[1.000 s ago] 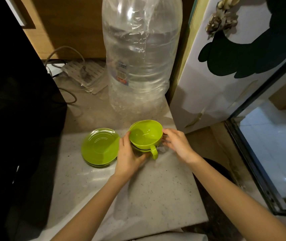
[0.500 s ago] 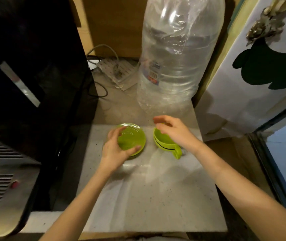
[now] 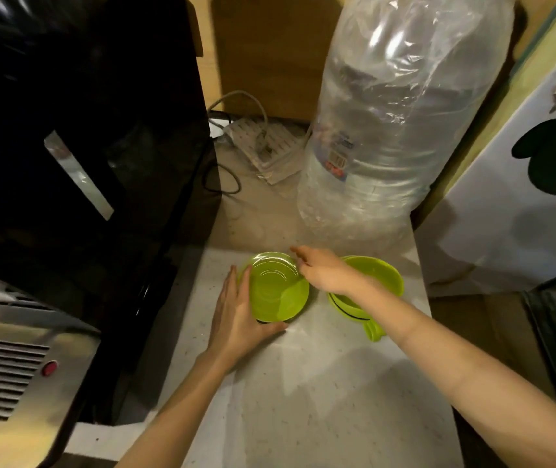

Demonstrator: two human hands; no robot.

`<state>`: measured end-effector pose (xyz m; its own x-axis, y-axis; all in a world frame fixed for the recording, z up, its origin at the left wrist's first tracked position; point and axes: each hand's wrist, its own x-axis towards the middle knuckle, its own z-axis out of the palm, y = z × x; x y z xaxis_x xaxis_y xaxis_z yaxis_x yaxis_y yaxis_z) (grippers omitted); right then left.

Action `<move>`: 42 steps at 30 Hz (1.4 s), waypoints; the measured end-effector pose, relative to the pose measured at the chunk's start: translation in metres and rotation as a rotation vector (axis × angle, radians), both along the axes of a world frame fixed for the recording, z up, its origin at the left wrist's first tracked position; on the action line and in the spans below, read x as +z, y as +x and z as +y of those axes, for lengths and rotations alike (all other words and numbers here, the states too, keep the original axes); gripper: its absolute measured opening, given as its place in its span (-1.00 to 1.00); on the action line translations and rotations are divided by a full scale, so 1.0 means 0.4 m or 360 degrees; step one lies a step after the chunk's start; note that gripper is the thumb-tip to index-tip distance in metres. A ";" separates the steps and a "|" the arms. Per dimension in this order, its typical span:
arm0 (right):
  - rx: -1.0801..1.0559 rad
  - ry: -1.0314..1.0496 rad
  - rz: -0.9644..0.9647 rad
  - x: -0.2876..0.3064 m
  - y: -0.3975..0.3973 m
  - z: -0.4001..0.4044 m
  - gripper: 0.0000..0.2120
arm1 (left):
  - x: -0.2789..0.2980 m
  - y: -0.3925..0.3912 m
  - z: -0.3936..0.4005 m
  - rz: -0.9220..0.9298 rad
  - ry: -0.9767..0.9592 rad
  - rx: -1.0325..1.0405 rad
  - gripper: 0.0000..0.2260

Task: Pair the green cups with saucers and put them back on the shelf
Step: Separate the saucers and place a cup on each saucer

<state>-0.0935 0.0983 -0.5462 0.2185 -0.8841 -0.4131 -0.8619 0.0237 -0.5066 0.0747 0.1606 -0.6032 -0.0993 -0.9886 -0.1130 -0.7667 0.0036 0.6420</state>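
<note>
A stack of green saucers (image 3: 276, 287) lies on the pale stone counter (image 3: 307, 407). My left hand (image 3: 236, 315) holds the stack by its left and near edge, with the thumb curled under the front. My right hand (image 3: 324, 270) reaches across from the right, its fingers stretched over the stack's far right rim and touching it; the fingertips are blurred. Just right of the saucers, under my right wrist, stand nested green cups (image 3: 383, 275) with their handles (image 3: 372, 331) pointing toward me.
A big clear plastic water bottle (image 3: 394, 130) stands right behind the cups. A black appliance (image 3: 84, 130) walls off the left side, with a steel unit (image 3: 17, 359) below it. A power strip and cables (image 3: 259, 146) lie at the back. A white fridge door (image 3: 506, 214) is on the right.
My right hand has left the cups and moved left to the saucers' rim. My left hand stays on the saucer stack. The view has shifted closer.
</note>
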 end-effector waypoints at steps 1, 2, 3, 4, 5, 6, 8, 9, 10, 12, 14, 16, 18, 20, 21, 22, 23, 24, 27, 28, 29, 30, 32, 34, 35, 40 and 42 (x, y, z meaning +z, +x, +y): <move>0.0009 0.0018 0.0036 -0.003 0.003 -0.004 -0.56 | -0.003 -0.002 -0.001 0.0012 -0.0001 0.0005 0.10; 0.0021 0.0025 0.0054 -0.007 0.005 -0.006 -0.57 | -0.007 -0.003 0.000 0.0027 0.0003 0.0013 0.09; 0.0028 0.0026 0.0061 -0.009 0.008 -0.007 -0.58 | -0.009 -0.004 0.001 0.0052 0.0008 0.0026 0.09; 0.0035 0.0019 0.0061 -0.010 0.010 -0.008 -0.60 | -0.008 -0.004 0.001 0.0082 0.0004 0.0042 0.10; 0.0034 0.0019 0.0053 -0.008 0.012 -0.008 -0.61 | -0.006 -0.004 0.001 0.0107 -0.0007 0.0057 0.11; 0.0025 0.0018 0.0037 -0.009 0.014 -0.008 -0.61 | -0.003 -0.005 0.000 0.0121 -0.0019 0.0071 0.12; -0.0005 0.0012 0.0014 -0.010 0.015 -0.009 -0.62 | 0.003 -0.006 -0.001 0.0146 -0.0041 0.0087 0.10; -0.0015 0.0008 0.0004 -0.010 0.016 -0.009 -0.62 | 0.005 -0.006 0.000 0.0147 -0.0063 0.0089 0.09; -0.0019 0.0003 -0.0004 -0.007 0.017 -0.008 -0.62 | 0.006 -0.005 0.002 0.0133 -0.0086 0.0089 0.08; -0.0030 -0.0005 -0.0024 0.000 0.018 -0.001 -0.62 | 0.010 0.001 0.011 0.0116 -0.0118 0.0099 0.06; -0.0052 -0.0022 -0.0079 0.007 0.018 0.009 -0.62 | 0.015 0.012 0.025 0.0165 -0.0147 0.0118 0.04; -0.0090 -0.0058 -0.0157 0.014 0.019 0.026 -0.63 | 0.024 0.026 0.040 0.0190 -0.0175 0.0106 0.03; -0.0113 -0.0103 -0.0221 0.018 0.023 0.049 -0.64 | 0.033 0.041 0.058 0.0191 -0.0193 0.0069 0.02; -0.0141 -0.0121 -0.0298 0.020 0.029 0.078 -0.66 | 0.040 0.054 0.081 0.0189 -0.0204 0.0048 0.03; -0.0168 -0.0100 -0.0365 0.020 0.032 0.097 -0.66 | 0.041 0.061 0.095 0.0182 -0.0203 0.0038 0.04; -0.0201 -0.0071 -0.0437 0.018 0.034 0.117 -0.66 | 0.040 0.068 0.110 0.0174 -0.0196 0.0022 0.05; -0.0229 -0.0044 -0.0489 0.015 0.035 0.138 -0.66 | 0.038 0.076 0.126 0.0161 -0.0189 -0.0006 0.06; -0.0247 -0.0020 -0.0518 0.012 0.036 0.161 -0.66 | 0.035 0.083 0.141 0.0146 -0.0181 -0.0037 0.06; -0.0273 0.0044 -0.0570 -0.003 0.033 0.229 -0.65 | 0.028 0.098 0.189 0.0095 -0.0158 -0.0111 0.05; -0.0296 0.0068 -0.0589 -0.011 0.033 0.249 -0.65 | 0.024 0.101 0.205 0.0077 -0.0149 -0.0125 0.05; -0.0321 0.0083 -0.0599 -0.022 0.032 0.268 -0.65 | 0.019 0.102 0.221 0.0061 -0.0156 -0.0138 0.04; -0.0349 0.0087 -0.0604 -0.032 0.033 0.284 -0.66 | 0.011 0.104 0.237 0.0050 -0.0172 -0.0152 0.01; -0.0402 0.0078 -0.0624 -0.055 0.034 0.314 -0.67 | -0.004 0.107 0.261 0.0028 -0.0195 -0.0181 -0.03; -0.0449 0.0088 -0.0646 -0.072 0.034 0.340 -0.67 | -0.015 0.112 0.276 -0.0031 -0.0187 -0.0205 -0.03; -0.0464 0.0095 -0.0649 -0.078 0.035 0.350 -0.67 | -0.019 0.113 0.282 -0.0059 -0.0180 -0.0214 -0.02; -0.0494 0.0082 -0.0661 -0.088 0.041 0.373 -0.67 | -0.024 0.115 0.291 -0.0071 -0.0103 -0.0238 0.00; -0.0509 0.0075 -0.0672 -0.091 0.045 0.373 -0.66 | -0.026 0.114 0.286 -0.0060 -0.0088 -0.0244 0.01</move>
<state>-0.0757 0.2476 -0.5828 0.0969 -0.9164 -0.3884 -0.5293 0.2831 -0.7998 0.1203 0.2749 -0.6136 -0.2464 -0.9669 -0.0656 -0.7780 0.1570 0.6083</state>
